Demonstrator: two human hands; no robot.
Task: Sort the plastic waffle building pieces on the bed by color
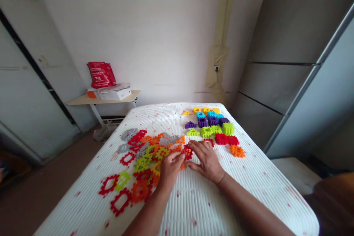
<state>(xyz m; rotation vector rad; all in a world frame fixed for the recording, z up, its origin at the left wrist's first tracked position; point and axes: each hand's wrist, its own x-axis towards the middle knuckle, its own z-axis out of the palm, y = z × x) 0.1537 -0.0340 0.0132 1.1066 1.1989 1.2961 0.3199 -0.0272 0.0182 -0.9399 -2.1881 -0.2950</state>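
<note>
My left hand [172, 167] pinches a small red window-patterned interlocking block piece [187, 152] between thumb and fingers, just above the bed-like surface. To the right, my right hand [206, 159] is open, its thumb and fingers apart around the piece's right side. Whether its fingertips touch the piece is hard to tell. Left of my hands lies a loose heap of flat toothed pieces: lime green ones [143, 163], orange ones [139, 191], grey ones [129, 134] and red frames [121, 202].
Past my right hand stand stacks sorted by colour: red [226, 139], orange [238, 151], lime [228, 128], purple [202, 122], blue [211, 113] and yellow [197, 110]. A white quilted cover [193, 206] lies beneath. A side table [80, 100] bears a red bag [101, 75].
</note>
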